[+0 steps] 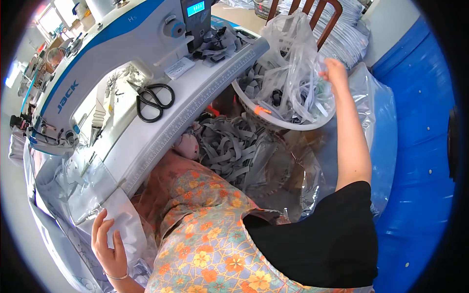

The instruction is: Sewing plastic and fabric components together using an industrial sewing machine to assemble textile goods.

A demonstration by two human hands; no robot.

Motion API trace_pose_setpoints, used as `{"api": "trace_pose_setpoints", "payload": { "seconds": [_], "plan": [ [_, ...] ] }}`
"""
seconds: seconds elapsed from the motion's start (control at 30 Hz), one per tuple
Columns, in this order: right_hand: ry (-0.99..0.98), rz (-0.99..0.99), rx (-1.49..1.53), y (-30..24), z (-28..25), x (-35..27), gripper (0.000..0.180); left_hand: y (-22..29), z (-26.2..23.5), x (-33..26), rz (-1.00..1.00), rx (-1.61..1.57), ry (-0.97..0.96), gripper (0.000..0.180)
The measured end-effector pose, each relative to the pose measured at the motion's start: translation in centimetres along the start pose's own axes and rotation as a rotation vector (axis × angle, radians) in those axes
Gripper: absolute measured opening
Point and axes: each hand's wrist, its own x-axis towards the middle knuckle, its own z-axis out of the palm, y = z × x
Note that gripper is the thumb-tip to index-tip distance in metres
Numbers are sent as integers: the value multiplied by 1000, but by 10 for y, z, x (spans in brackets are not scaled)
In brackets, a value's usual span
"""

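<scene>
My right hand [335,73] reaches out to the far right, fingers curled in on the edge of a clear plastic bag [288,44]. The bag stands crumpled over a white round basket [293,126] that holds grey and white fabric strips. At the lower left, my left hand [111,246] is raised with its fingers apart and nothing in it. Nearest to it are clear plastic sheeting and white fabric [122,219] hanging off the table's front edge. A white and blue sewing machine [112,41] stands on the white table [185,85].
Black-handled scissors [155,102] lie on the table by the machine. Dark fabric scraps [220,46] are heaped at its far end. Below, a pile of grey strips [232,146] sits beside my lap. Behind the basket are a wooden chair [330,24] and stacked white bundles [347,39].
</scene>
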Motion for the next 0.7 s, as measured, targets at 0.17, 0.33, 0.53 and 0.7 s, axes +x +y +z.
{"api": "trace_pose_setpoints", "payload": {
  "seconds": [0.17, 0.33, 0.53, 0.7],
  "plan": [
    [-175, -316, 443, -131, -2, -72, 24, 19, 6, 31, 94, -153, -55, 27],
    [-1039, -703, -100, -235, 83, -206, 12, 93, 57, 95, 274, -875, -99, 66],
    [-1314, -444, 30, -286, 122, -229, 9, 101, 53, 142, -96, -1003, -410, 21],
    [-1612, -254, 292, -300, 170, -249, 20, 33, 37, 113, -170, -1173, -355, 22]
  ]
}}
